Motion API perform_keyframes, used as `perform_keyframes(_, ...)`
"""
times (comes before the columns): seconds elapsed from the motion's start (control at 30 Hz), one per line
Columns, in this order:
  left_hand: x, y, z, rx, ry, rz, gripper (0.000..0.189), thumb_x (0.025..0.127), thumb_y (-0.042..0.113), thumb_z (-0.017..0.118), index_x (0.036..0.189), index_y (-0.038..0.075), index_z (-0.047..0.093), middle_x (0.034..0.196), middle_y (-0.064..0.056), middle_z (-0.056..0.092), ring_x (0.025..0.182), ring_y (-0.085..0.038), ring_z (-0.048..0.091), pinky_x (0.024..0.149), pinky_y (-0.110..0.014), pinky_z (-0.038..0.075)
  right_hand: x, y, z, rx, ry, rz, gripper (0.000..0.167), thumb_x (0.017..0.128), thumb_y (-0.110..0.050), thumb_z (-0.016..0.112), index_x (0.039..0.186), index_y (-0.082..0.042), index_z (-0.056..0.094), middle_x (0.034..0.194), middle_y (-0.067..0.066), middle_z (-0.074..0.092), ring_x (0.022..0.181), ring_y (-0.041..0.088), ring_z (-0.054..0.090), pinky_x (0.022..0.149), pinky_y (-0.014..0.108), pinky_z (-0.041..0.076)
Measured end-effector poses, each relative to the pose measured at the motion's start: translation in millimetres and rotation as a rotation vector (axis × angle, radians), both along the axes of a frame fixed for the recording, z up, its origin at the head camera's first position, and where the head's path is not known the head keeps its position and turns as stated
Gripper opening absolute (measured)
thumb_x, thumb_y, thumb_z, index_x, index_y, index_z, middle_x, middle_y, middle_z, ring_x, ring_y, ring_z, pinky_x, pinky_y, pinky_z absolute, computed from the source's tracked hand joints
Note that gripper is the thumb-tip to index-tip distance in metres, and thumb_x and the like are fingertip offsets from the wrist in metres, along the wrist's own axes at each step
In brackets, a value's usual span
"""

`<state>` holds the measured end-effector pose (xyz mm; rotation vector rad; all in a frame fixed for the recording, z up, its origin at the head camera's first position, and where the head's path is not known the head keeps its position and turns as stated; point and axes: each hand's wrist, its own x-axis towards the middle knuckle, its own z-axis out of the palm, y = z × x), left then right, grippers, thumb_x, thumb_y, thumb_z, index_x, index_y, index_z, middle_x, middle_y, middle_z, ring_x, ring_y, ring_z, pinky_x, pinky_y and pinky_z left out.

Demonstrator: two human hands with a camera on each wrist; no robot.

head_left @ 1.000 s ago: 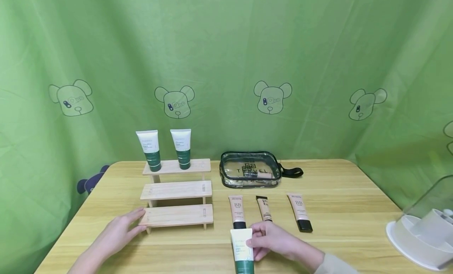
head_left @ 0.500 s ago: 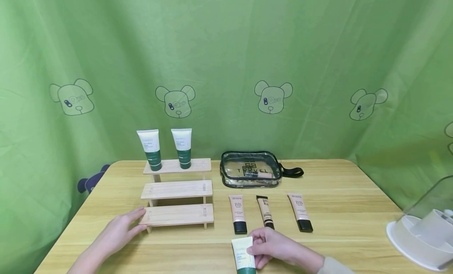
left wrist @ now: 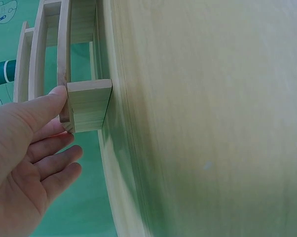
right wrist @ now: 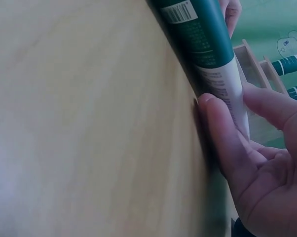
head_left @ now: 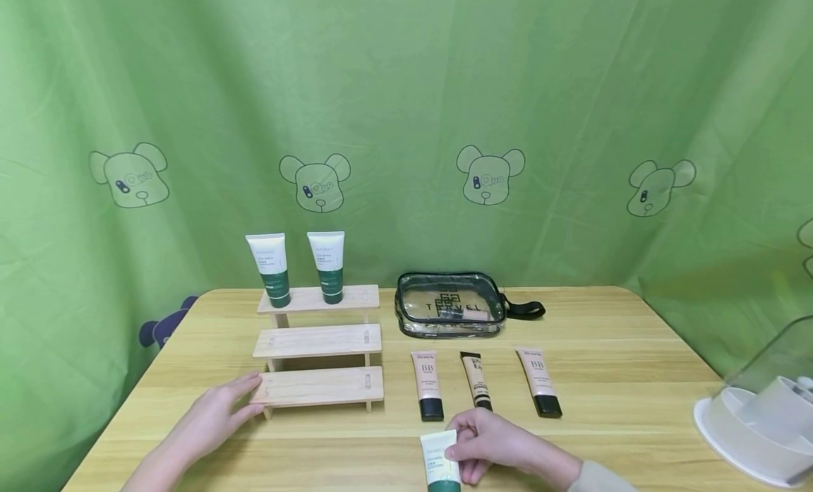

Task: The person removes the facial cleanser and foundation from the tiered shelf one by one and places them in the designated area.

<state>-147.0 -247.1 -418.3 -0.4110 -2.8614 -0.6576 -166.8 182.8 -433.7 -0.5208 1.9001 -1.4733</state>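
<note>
My right hand (head_left: 492,446) pinches a white-and-green squeeze tube (head_left: 440,460) by its white part, near the table's front; its lower end is cut off in the head view. The right wrist view shows that tube's barcode side (right wrist: 203,29) between thumb and fingers. My left hand (head_left: 212,414) pinches the left end of the lowest step of a three-tier wooden display stand (head_left: 320,387), its thumb (left wrist: 57,94) on the board's edge. Two matching tubes, a left one (head_left: 269,270) and a right one (head_left: 327,267), stand upright on the top step.
On the table (head_left: 603,365) lie a pink BB tube (head_left: 426,379), a beige tube with black ends (head_left: 475,379) and another pink BB tube (head_left: 536,375). Behind them is a clear travel pouch (head_left: 449,305) with a tube inside. A white round holder (head_left: 759,425) stands at the right edge.
My right hand has moved slightly down toward the table's front with the squeeze tube, uncovering the caps of the left pink tube and the beige tube. My left hand stays on the stand.
</note>
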Motion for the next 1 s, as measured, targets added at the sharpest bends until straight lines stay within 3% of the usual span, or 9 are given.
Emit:
perform_keyframes(0.53,0.6,0.7,0.8,0.0,0.002,-0.002,0.048,0.081,0.021,0.069,0.119,-0.007,0.057,0.124,-0.024,0.052,0.11,-0.042,0.051,0.092,-0.054,0.041,-6.3,6,20.1,0.141,0.089,-0.018,0.03,0.08,-0.007,0.069,0.103,0.009,0.057,0.069,0.014,0.062,0.049,0.014,0.058,0.046,0.027,0.054)
perform_keyframes(0.83,1.3,0.4,0.2,0.005,0.027,-0.002,0.048,0.081,0.02,0.07,0.118,-0.007,0.057,0.123,-0.024,0.053,0.109,-0.041,0.052,0.092,-0.053,0.041,-36.6,0,63.2,0.169,0.274,0.001,0.035,0.084,-0.007,0.064,0.113,0.01,0.054,0.077,0.015,0.06,0.061,0.029,0.061,0.056,0.038,0.057)
perform_keyframes(1.0,0.8,0.4,-0.7,0.003,0.025,-0.003,0.048,0.081,0.021,0.07,0.118,-0.007,0.057,0.123,-0.024,0.053,0.109,-0.041,0.052,0.092,-0.053,0.041,-60.1,-14,93.6,0.147,0.416,-0.006,0.035,0.085,-0.009,0.063,0.114,0.008,0.054,0.084,0.014,0.06,0.069,0.028,0.061,0.061,0.041,0.057)
